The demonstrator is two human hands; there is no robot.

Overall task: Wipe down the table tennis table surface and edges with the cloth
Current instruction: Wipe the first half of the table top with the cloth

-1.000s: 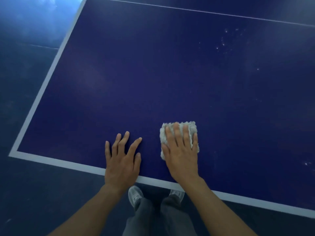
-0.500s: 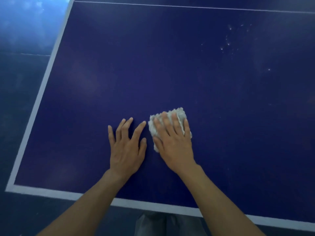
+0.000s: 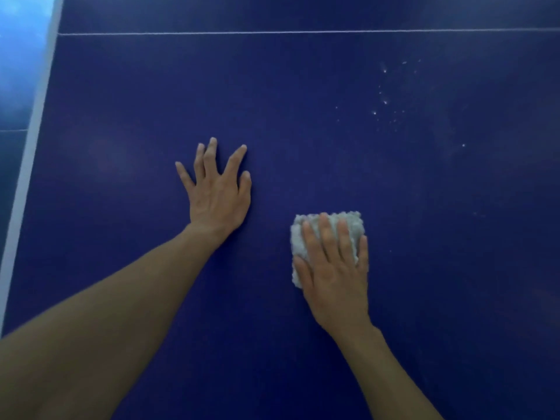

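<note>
1 cloth (image 3: 327, 234) on counter (image 3: 303, 101), 2 hands: right hand (image 3: 335, 268) presses it w/ straight fingers, left hand (image 3: 216, 189) spread flat.

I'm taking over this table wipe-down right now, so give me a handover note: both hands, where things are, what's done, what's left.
Right hand flat on the cloth, pressing it to the table.
Left hand open, resting on the table beside it.
Done: cannot tell which area is wiped.
Left: the white specks beyond the cloth to its right; the white side edge at far left.
</note>
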